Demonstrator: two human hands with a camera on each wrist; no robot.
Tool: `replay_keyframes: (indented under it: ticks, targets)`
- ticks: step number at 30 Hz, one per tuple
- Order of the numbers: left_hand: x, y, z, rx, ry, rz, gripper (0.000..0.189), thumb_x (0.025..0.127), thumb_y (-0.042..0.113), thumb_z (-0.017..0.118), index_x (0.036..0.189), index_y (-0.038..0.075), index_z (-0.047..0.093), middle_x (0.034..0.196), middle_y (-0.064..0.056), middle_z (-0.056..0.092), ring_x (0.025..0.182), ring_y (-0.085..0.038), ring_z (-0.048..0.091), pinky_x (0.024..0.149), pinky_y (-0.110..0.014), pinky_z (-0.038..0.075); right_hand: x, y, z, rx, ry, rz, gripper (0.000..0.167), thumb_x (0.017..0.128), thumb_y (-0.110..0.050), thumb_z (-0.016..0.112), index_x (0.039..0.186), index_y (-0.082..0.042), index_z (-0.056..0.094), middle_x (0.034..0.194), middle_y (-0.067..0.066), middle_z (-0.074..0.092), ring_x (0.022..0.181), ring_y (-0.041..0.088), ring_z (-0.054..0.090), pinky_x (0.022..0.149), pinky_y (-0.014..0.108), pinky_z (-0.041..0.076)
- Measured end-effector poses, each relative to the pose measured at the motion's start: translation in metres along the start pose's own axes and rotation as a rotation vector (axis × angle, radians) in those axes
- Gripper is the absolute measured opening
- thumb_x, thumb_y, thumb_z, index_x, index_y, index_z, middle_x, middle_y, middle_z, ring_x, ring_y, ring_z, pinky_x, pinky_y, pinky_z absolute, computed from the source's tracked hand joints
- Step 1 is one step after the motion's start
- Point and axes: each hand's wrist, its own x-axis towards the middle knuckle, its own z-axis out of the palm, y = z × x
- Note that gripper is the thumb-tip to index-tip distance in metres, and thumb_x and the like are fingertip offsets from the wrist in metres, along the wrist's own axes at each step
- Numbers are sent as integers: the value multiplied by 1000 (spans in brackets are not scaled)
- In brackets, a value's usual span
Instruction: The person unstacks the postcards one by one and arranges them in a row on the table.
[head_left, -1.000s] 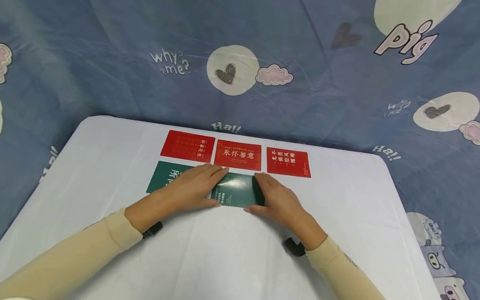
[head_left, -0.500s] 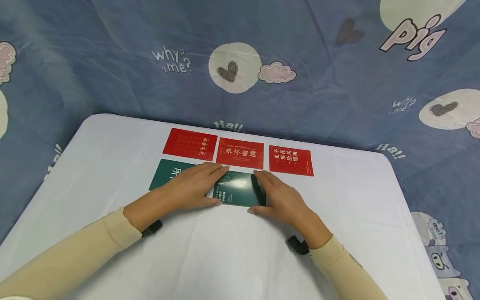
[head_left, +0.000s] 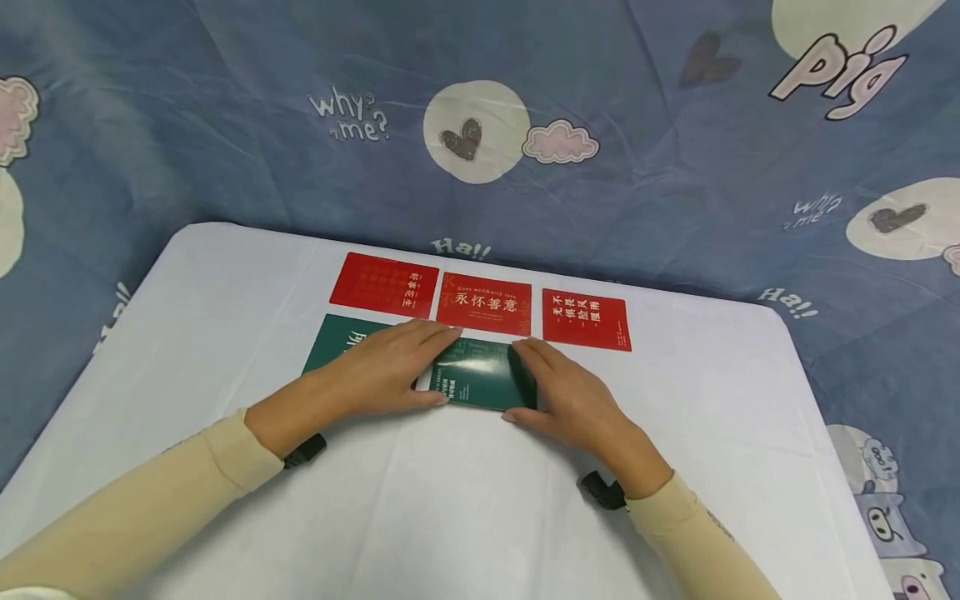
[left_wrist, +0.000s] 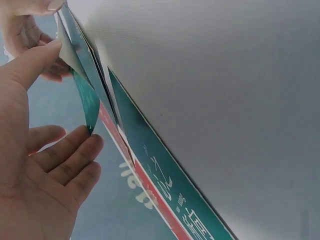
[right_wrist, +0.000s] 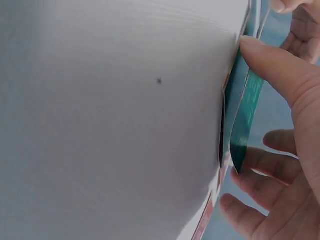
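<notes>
In the head view, my left hand [head_left: 386, 367] and right hand [head_left: 573, 396] hold a glossy green card [head_left: 483, 375] by its opposite short ends. Thumbs sit on the near edge, fingers at the far edge. Seen from the right wrist, the held card [right_wrist: 245, 117] is bowed, with its end against the fingers. Another teal strip runs close under it; whether that is a separate card I cannot tell. My left hand and forearm partly cover a second green card [head_left: 326, 342] with white characters, lying flat.
Behind the hands lie three red cards in a row: the left one [head_left: 384, 283], the middle one [head_left: 483, 304] and the right one [head_left: 587, 321]. All rest on the white-covered table [head_left: 450, 517]. A blue patterned cloth [head_left: 247, 150] hangs along the table's far edge.
The head view has shifted slightly, so everything sits a little further right. Both hands keep their hold on the green card, with hardly any movement.
</notes>
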Motion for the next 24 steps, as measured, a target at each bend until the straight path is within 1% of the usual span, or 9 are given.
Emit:
replay_keyframes:
  ticks: [4, 10, 18, 24]
  targets:
    - [0, 0, 1, -3, 6, 5, 91, 84, 45, 86, 156, 6, 46, 148, -11, 55, 136, -31, 52, 110, -50, 48, -2, -1, -3, 5, 2, 23, 96, 81, -48, 89, 157, -9, 46, 156, 12, 50, 139, 31, 52, 100, 47, 56]
    - [2, 2, 1, -10, 26, 32, 90, 85, 44, 86, 156, 6, 47, 147, -10, 56, 136, -30, 53, 112, -50, 47, -7, 0, -7, 9, -7, 55, 98, 80, -49, 89, 157, -7, 45, 157, 13, 50, 143, 32, 49, 103, 49, 54]
    - [6, 6, 2, -18, 48, 45, 89, 85, 43, 85, 156, 6, 46, 147, -11, 55, 135, -29, 53, 112, -49, 47, -14, 6, -9, 5, 38, 29, 95, 80, -48, 90, 155, -7, 48, 156, 12, 51, 143, 31, 50, 107, 48, 51]
    - [9, 10, 1, -12, 38, 41, 91, 85, 45, 85, 156, 4, 45, 148, -13, 54, 136, -31, 52, 112, -50, 47, -19, 8, -11, 9, 56, 27, 95, 80, -48, 90, 155, -7, 48, 156, 12, 52, 142, 31, 50, 104, 48, 53]
